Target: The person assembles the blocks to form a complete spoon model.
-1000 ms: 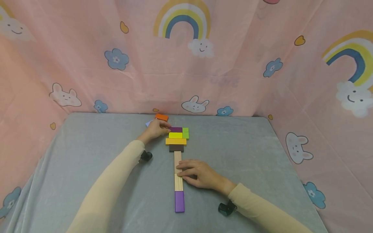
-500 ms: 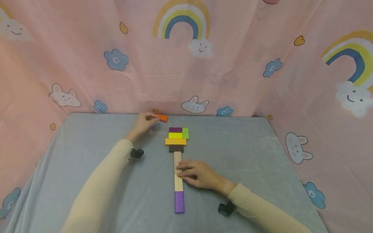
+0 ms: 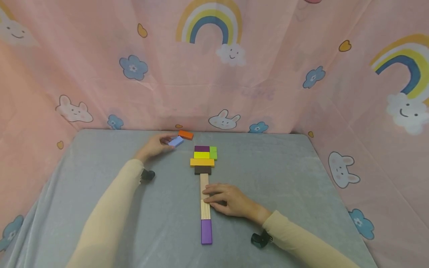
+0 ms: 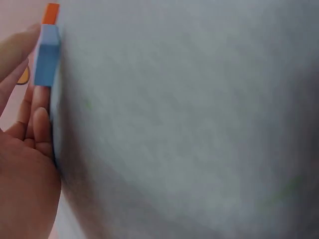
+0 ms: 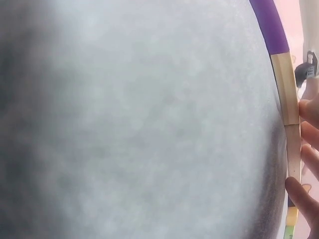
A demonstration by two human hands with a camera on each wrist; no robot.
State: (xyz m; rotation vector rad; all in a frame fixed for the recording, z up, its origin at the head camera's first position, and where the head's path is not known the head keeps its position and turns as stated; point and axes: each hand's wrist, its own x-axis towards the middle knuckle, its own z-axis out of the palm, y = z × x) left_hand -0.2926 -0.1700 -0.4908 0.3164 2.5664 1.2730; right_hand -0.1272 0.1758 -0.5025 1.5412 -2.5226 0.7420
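Observation:
In the head view, my left hand (image 3: 155,145) has thumb and fingers around the left end of a lavender block (image 3: 176,141). The left wrist view shows a fingertip against this block (image 4: 47,55). Fingers of my right hand (image 3: 231,200) rest on the right side of two plain wooden blocks (image 3: 205,186) laid end to end. Below them lies a purple block (image 3: 206,231). Above them come a dark brown block (image 3: 202,170), an orange-yellow block (image 3: 202,162), a yellow block (image 3: 202,155) and a dark purple block (image 3: 202,148), with green pieces (image 3: 213,153) alongside.
An orange block (image 3: 186,134) lies just beyond the lavender one, close to the table's far edge. Grey cloth (image 3: 268,167) covers the table. A pink patterned curtain (image 3: 161,100) hangs behind and at both sides.
My left hand has drawn back leftward from beside the dark purple block to the lavender block, uncovering most of it. The right hand stays where it was.

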